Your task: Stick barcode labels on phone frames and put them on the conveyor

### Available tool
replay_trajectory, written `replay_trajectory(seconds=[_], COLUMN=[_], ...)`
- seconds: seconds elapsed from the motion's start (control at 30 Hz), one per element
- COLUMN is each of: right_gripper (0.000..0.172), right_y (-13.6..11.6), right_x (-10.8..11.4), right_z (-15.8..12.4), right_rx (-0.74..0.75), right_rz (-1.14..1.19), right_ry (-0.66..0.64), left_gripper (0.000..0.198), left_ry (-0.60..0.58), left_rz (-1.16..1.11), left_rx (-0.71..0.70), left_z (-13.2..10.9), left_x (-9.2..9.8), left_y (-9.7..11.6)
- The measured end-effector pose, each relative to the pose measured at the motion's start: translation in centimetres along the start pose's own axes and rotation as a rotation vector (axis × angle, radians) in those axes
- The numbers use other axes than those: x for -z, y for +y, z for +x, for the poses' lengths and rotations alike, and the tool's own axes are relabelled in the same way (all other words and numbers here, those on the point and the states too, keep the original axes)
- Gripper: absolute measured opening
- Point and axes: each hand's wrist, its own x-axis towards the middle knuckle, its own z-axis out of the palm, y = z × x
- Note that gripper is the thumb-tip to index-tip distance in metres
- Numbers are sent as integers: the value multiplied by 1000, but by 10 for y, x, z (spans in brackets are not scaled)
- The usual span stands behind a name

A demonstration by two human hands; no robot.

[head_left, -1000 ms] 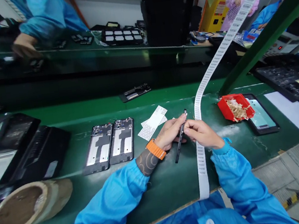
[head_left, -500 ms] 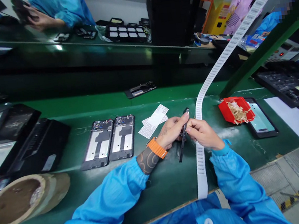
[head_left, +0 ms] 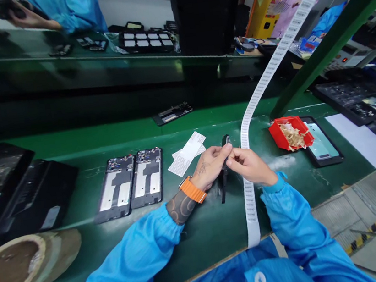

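Note:
Over the green bench my left hand (head_left: 208, 168) and my right hand (head_left: 250, 166) meet around a thin black phone frame (head_left: 223, 180) held on edge. The left fingers grip its side, and the right fingers pinch near its upper end. A long white label strip (head_left: 249, 188) hangs from the upper right, runs just behind my right hand and drapes over the bench's near edge. Two more open phone frames (head_left: 129, 183) lie flat side by side to the left. White label backing sheets (head_left: 186, 154) lie just beyond my left hand.
A red bin (head_left: 289, 133) of paper scraps sits to the right, next to a tray holding a phone (head_left: 323, 144). Black trays (head_left: 17, 191) and a large tape roll (head_left: 20, 267) are at the left. Another phone frame (head_left: 172, 113) lies on the conveyor. A co-worker's hand (head_left: 24, 17) works across the line.
The phone frame has turned more upright and shifted slightly left between my hands. My right fingers have closed in on its upper end. The co-worker's hand across the line has lifted.

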Motion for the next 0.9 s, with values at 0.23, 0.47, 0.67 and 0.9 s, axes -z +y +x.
replay_trajectory(seconds=[0.23, 0.47, 0.67, 0.9], right_gripper=[16, 5, 2, 14], right_y=[-4, -18, -21, -16], right_x=[-13, -40, -38, -27], right_z=[-2, -12, -10, -9], right_rx=[74, 176, 155, 271], right_rz=[104, -102, -208, -381], right_ry=[423, 495, 476, 344], left_gripper=[58, 61, 60, 63], left_ry=[-54, 135, 21, -245], left_rz=[-336, -338, -177, -92], left_rx=[16, -224, -453, -475], left_z=[8, 7, 6, 9], left_x=[1, 0, 5, 12], left_y=[-1, 0, -6, -13])
